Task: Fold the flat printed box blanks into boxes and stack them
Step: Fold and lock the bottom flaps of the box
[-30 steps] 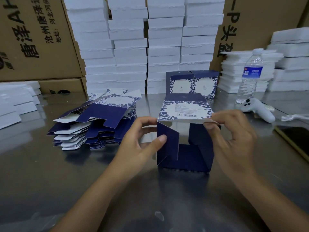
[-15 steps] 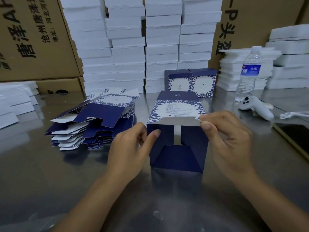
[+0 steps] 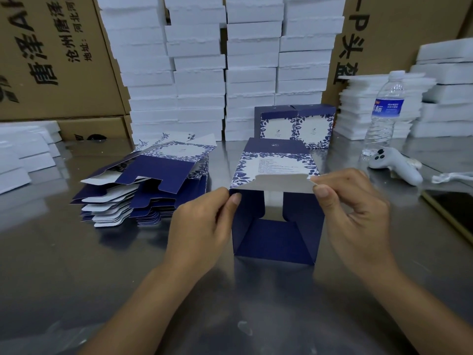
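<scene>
Held a part-folded navy box [image 3: 271, 239] on the steel table [image 3: 76, 265], straight ahead between both forearms, open end toward the camera. Pinched its white tuck flap [image 3: 281, 183] at both ends: left grip [image 3: 202, 226] narrow, thumb and forefinger closed on the flap's left corner; right grip [image 3: 355, 213] likewise narrow, thumb and forefinger closed on the right corner, other fingers curled beneath. Showed on top of the box a blue floral panel with small print; inside, two navy side flaps turned inward with a white gap between them, and a navy bottom flap lying toward the camera. Had to the left of the box, near but apart, a loose pile of flat blanks [image 3: 153, 185]. Had behind it, against the white foam stacks [image 3: 204, 73], two finished boxes [image 3: 297, 124] side by side and touching. Had farther right on the table an upright water bottle [image 3: 386, 111] with a white controller [image 3: 394, 165] lying just in front of it, and at the back, printed cardboard cartons [image 3: 51, 47].
</scene>
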The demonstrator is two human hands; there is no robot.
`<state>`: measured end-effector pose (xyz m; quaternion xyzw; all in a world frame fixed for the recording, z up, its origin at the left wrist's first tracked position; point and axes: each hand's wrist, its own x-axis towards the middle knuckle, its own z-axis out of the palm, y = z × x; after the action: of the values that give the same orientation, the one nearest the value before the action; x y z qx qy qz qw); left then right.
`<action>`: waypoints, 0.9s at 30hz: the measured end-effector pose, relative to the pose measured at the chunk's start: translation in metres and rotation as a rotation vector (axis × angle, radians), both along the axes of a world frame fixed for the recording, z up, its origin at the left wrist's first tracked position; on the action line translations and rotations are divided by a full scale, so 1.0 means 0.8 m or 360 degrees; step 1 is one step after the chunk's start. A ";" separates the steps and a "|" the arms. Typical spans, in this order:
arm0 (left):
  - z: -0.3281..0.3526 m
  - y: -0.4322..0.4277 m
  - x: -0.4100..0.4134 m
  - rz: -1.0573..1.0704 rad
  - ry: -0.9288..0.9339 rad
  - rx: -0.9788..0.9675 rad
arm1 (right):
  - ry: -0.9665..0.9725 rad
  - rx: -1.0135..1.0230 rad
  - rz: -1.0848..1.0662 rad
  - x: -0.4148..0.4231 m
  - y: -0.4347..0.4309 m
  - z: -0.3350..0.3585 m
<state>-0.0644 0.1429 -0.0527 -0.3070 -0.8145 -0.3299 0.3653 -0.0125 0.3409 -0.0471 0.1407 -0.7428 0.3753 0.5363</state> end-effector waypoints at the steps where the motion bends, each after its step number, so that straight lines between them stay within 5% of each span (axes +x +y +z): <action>1: 0.000 0.000 0.000 -0.0006 0.0004 0.0002 | -0.0005 0.0012 0.0005 0.000 0.000 0.000; 13: -0.014 0.000 -0.009 -0.0065 -0.0321 -0.0024 | -0.0098 0.0042 -0.0007 -0.001 0.000 -0.003; 21: -0.014 0.001 -0.012 -0.0033 -0.0163 -0.0133 | -0.0103 0.0015 -0.0007 -0.004 0.000 -0.004; 27: -0.015 0.000 -0.011 -0.0127 -0.0362 -0.0064 | -0.0118 -0.0019 0.0038 -0.005 0.004 -0.005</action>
<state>-0.0732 0.1432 -0.0643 -0.3070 -0.8443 -0.3605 0.2511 -0.0164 0.3439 -0.0510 0.1323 -0.7582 0.3910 0.5047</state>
